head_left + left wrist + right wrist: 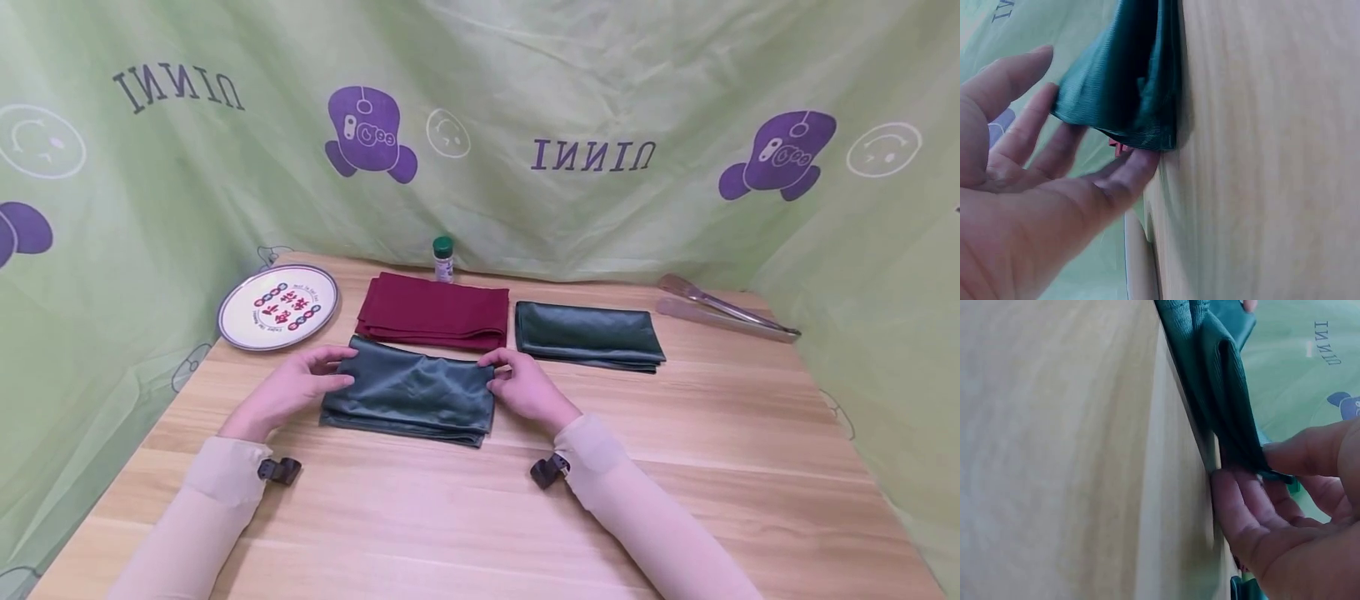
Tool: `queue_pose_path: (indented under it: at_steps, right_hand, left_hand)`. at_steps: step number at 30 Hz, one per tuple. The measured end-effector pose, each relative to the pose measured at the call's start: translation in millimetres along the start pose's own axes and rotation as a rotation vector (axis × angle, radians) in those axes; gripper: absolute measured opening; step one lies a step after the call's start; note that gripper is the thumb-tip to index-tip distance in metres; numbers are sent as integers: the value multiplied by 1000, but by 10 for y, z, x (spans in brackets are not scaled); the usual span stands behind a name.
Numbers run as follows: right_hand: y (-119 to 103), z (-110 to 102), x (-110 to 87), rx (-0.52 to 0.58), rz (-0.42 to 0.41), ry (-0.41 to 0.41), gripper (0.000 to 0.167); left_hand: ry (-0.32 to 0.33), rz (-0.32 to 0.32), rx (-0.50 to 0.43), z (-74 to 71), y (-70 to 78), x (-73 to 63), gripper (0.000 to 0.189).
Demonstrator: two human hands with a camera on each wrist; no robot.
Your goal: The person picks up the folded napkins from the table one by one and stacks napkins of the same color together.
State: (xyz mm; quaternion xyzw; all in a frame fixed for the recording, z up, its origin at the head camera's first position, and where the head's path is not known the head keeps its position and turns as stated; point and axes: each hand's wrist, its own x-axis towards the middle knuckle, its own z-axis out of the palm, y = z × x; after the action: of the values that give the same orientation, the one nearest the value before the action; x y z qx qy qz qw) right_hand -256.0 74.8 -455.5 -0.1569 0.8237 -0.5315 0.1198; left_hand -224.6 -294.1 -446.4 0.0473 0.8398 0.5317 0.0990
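A folded dark green satiny cloth [420, 387] lies at the middle of the table, its layered edge towards me. My left hand [303, 379] is at its left end; in the left wrist view the fingertips [1144, 162] touch the cloth's side while the thumb stands off it. At the right end, my right hand [528, 387] pinches the far corner, the thumb on top and the fingers partly hidden beneath. Seen from the right wrist, the folds of the green cloth [1229, 381] rise a little at that corner. Just behind lies a folded burgundy cloth [435, 308].
A second folded green cloth [588, 333] lies to the right. Metal tongs [727, 308] rest at the far right, and a patterned white plate [240, 308] sits at the far left. A small green-capped bottle [443, 262] stands at the back, before a green curtain [495, 208].
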Motion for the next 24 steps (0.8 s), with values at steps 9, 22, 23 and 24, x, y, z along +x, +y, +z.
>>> queue_pose_path:
  at_steps: [9,22,23,24]
  right_hand:
    - [10,19,-44,186,54,10,34]
    - [0,-90,-93,222,100,71,31]
    - [-10,-113,-99,220,101,68,31]
    - [-14,-137,-102,216,99,65,31]
  left_hand:
    - [-18,38,-69,45,24,9,58]
    - [-39,67,-37,138,89,71,58]
    - [-40,68,-34,145,108,72,57]
    - [-40,72,-31,154,133,72,56]
